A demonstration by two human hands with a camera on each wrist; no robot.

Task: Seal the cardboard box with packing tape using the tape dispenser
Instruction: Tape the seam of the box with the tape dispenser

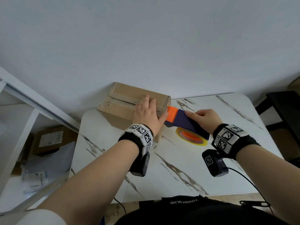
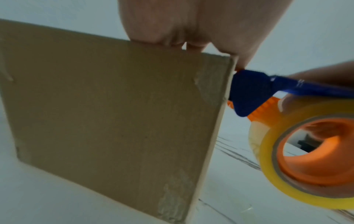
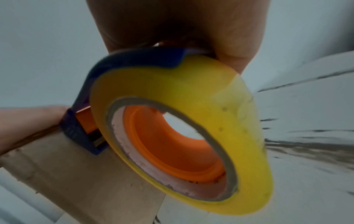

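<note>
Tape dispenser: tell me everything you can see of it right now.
The tape dispenser has a dark blue plastic body with an orange front piece and an orange hub that carries a yellowish tape roll. The right hand grips it, tilted, nose against the cardboard box's right top edge, beside the left hand's thumb.

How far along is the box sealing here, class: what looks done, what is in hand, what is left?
Done: the box is closed, with tape already showing along its top seam. In hand: the left hand lies flat on the box top, and the right hand grips the dispenser, its orange front at the box's right edge. Left: whether the tape has been cut there cannot be told; if not, cut it and smooth the end down.
</note>
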